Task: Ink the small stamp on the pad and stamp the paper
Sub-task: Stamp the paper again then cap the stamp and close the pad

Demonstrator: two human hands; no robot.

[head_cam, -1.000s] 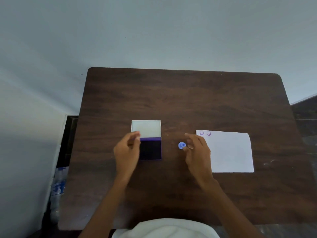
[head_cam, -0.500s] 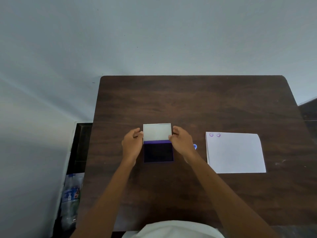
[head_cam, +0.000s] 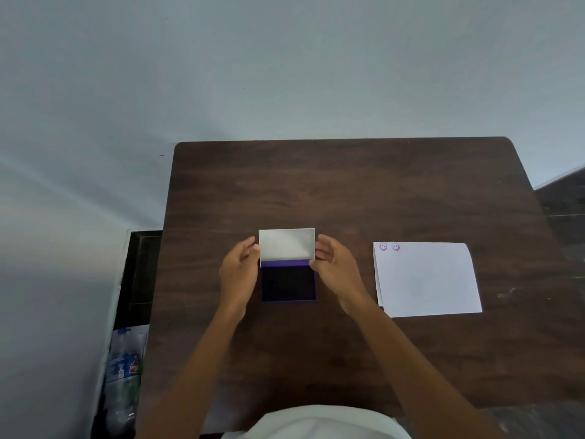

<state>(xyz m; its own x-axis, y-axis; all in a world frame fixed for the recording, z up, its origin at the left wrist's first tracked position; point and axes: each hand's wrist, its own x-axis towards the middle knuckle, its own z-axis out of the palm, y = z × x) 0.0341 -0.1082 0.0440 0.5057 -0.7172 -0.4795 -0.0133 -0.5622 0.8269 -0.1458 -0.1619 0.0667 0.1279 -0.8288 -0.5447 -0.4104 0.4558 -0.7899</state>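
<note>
A dark purple ink pad (head_cam: 288, 282) lies open at the middle of the brown table (head_cam: 348, 191), its white lid (head_cam: 286, 243) tilted up at the far side. My left hand (head_cam: 239, 274) holds the lid's left edge and my right hand (head_cam: 335, 267) holds its right edge. A white sheet of paper (head_cam: 425, 280) lies to the right, with two purple smiley prints (head_cam: 389, 247) at its top left corner. The small blue stamp is hidden behind my right hand.
Plastic bottles (head_cam: 123, 375) stand on the floor beside the table's left edge, next to a dark frame (head_cam: 139, 267). A pale wall rises behind the table. My white shirt (head_cam: 316, 423) shows at the bottom.
My right hand let go of the blue stamp on the table and moved left to the lid. Both hands now grip the lid, which has tilted further over the pad.
</note>
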